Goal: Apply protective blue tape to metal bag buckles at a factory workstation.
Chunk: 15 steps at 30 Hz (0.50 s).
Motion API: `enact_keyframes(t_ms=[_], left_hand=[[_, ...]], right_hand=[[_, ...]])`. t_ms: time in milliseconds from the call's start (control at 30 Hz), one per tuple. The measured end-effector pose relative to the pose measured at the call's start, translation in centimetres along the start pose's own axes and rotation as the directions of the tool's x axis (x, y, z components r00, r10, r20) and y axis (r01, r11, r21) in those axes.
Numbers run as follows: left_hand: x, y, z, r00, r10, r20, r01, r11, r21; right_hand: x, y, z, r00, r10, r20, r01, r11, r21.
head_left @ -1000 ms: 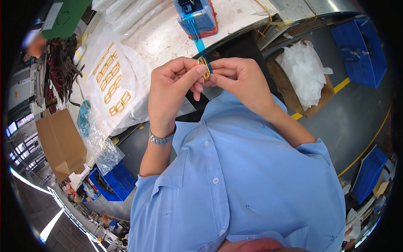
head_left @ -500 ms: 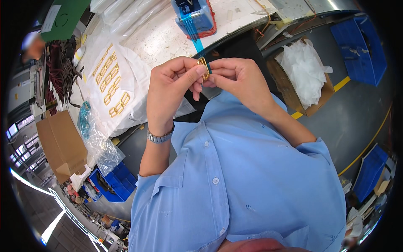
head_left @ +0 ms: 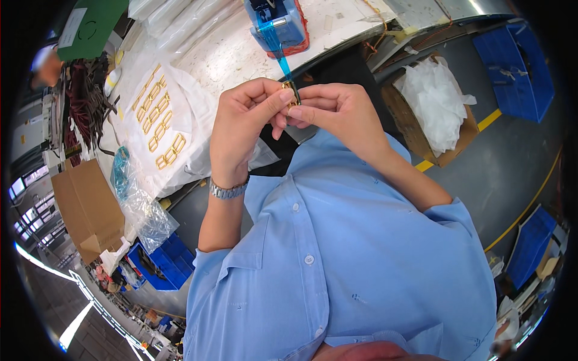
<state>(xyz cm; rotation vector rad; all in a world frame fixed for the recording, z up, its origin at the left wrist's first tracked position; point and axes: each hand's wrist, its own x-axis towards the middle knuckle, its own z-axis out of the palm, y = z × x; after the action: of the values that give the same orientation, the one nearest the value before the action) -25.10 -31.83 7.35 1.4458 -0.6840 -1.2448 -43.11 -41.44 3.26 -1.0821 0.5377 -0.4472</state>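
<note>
Small gold part (head_left: 292, 94) mostly hidden between pinching fingertips (head_left: 283, 99); shape unclear. Blue tape dispenser (head_left: 278, 23) cut off by top edge.

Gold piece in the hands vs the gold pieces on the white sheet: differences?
The held gold piece is pinched between the fingertips of the left hand and right hand; the gold pieces on the sheet lie loose in rows. A blue tape strip from the dispenser reaches the held one; the laid ones show none. Both look like small gold rectangular frames.
</note>
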Motion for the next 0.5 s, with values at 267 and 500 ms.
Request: enact_keyframes(t_ms=[267, 500], left_hand=[[0.35, -0.40, -0.01, 1.000, -0.016, -0.027, 0.016, 1.000, 0.005], [0.15, -0.72, 0.33, 0.999, -0.040, -0.012, 0.040, 0.999, 0.015]], right_hand=[[0.20, -0.24, 0.17, 1.000, 0.025, -0.009, -0.024, 0.998, 0.052], [0.06, -0.28, 0.11, 0.999, 0.029, -0.034, -0.028, 0.999, 0.018]])
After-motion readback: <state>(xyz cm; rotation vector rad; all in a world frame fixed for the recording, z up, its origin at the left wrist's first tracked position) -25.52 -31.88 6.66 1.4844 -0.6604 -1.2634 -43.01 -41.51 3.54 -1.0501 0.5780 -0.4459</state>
